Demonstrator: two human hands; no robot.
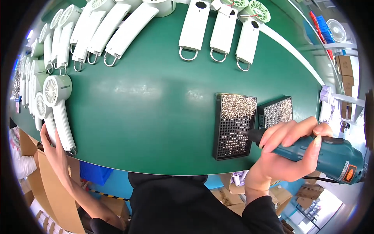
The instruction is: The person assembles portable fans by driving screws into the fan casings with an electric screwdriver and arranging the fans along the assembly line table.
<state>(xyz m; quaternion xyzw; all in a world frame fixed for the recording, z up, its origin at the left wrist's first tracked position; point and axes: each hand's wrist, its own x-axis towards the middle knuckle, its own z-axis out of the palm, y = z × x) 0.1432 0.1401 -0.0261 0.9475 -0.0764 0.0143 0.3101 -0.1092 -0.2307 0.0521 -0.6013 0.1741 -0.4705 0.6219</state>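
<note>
My right hand [290,150] is wrapped around a teal electric screwdriver [331,156] with a black nose. Its bit points left, over the holes of a black screw tray [215,134]. Small silvery screws [237,105] lie heaped at the tray's far end, and others sit upright in its holes. At the left edge of the table, my left hand [56,158] has its thumb and fingers on either side of the handle end of a white handheld fan [50,125]. Right beside it lies another handheld fan [62,121] with a round grille and a metal loop.
A smaller screw tray [276,111] stands right of the first. Several white fans [132,33] line the far left. Three opened fan bodies [193,27] lie at the far middle, some showing red wires. Cardboard boxes [56,191] and a blue bin [94,171] are below the green table's [144,117] near edge.
</note>
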